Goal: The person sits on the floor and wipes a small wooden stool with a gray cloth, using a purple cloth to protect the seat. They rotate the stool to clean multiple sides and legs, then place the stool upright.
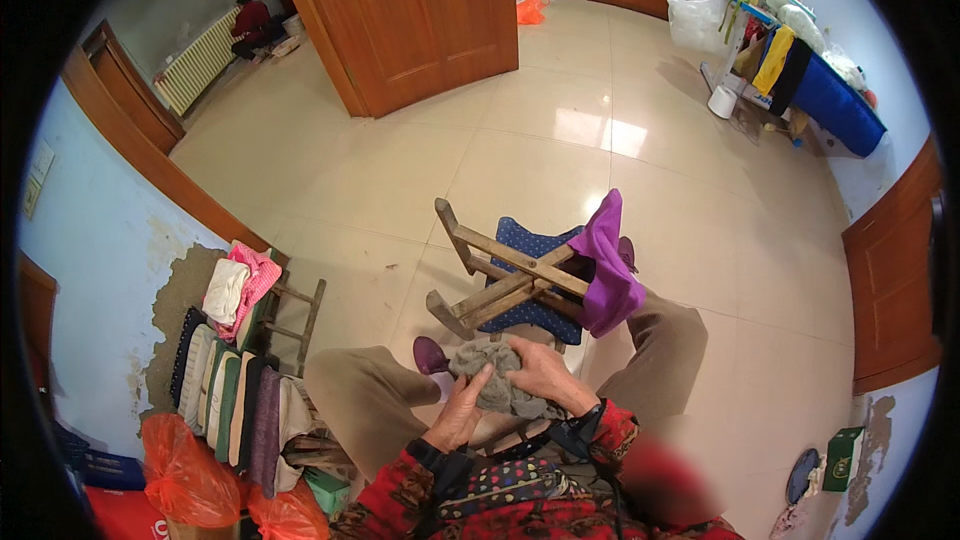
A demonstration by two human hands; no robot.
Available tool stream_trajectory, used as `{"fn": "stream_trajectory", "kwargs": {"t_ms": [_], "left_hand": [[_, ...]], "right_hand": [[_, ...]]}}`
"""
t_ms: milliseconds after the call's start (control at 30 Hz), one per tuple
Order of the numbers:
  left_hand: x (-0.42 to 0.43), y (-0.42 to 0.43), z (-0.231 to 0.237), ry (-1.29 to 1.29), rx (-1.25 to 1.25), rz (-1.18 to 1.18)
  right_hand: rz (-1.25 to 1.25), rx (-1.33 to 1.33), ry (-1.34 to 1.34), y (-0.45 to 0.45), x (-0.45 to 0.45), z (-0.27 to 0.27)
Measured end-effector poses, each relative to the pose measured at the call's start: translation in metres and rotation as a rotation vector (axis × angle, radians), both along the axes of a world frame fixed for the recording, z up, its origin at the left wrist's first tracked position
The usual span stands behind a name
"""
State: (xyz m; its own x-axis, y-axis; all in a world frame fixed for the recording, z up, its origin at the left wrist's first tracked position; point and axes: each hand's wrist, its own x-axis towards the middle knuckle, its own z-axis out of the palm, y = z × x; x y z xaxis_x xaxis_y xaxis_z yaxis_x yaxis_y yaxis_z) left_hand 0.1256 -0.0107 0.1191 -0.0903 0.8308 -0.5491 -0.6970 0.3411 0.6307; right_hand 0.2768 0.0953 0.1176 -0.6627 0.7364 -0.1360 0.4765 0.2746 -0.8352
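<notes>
A crumpled grey cloth [487,375] is bunched between my two hands, above my lap. My left hand [457,412] grips its left side, thumb on top. On the cloth's right side, my right hand [551,375] presses with bent fingers. Just beyond them a wooden folding stool [525,277] lies on its side, its crossed legs pointing left. Purple fabric [611,277] covers its seat end at the right. Beneath it is a navy dotted cover [532,236] on what seems to be another low seat; the folding stool hides much of it.
Left, a row of folded fabric-topped stools [225,390] leans near orange plastic bags [187,472]. A wooden door [427,15] stands ahead. Far left, a person [253,26] crouches by a radiator [199,60]. A cloth-draped rack [787,75] stands right; a green box [844,457] sits lower right.
</notes>
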Motion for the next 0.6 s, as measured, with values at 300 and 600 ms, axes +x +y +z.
{"fn": "stream_trajectory", "kwargs": {"t_ms": [300, 600], "left_hand": [[-0.082, 0.011, -0.025, 0.452, 0.077, 0.094], [-0.134, 0.093, -0.020, 1.210, 0.331, -0.474]], "right_hand": [[-0.426, -0.375, 0.041, 0.052, 0.035, -0.048], [-0.682, 0.210, 0.141, 0.079, -0.032, -0.112]]}}
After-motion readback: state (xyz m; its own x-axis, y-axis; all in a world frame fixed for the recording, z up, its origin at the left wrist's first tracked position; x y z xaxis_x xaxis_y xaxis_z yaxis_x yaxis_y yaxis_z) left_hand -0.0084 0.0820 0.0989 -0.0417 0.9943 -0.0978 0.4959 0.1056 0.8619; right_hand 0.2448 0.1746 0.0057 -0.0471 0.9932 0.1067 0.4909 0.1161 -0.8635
